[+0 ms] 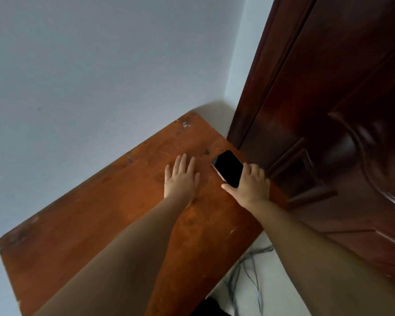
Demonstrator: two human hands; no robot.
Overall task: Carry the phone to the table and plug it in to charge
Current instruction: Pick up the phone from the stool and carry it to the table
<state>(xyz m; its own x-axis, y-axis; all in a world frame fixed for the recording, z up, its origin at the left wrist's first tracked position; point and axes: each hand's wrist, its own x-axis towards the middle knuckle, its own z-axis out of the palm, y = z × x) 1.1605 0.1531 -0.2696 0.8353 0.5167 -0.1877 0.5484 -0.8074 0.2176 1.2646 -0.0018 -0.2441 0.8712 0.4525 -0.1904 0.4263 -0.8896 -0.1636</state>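
Likely risk: phone (228, 168) sits near the worktop (100, 213) edge beside the door (328, 110); a nudge or door swing could tip it off. No charger seen on top; cables (244, 270) lie on the floor below. Right hand (251, 185) clasps the phone's near end. Left hand (180, 176) flat, fingers spread, holding nothing.

Dim, flat daylight, soft and cool on the pale wall (89, 76), no hard glare anywhere; the source itself isn't in view. A soft shadow sits in the corner behind the far end of the wooden surface (100, 213), and the forearms near the bottom look dull and underlit. Wide-angle lens bends straight lines toward the edges, the dark door (328, 110) at right is smeared with motion blur around its carved panel, and the phone (228, 168) screen reads plain black, no reflection.
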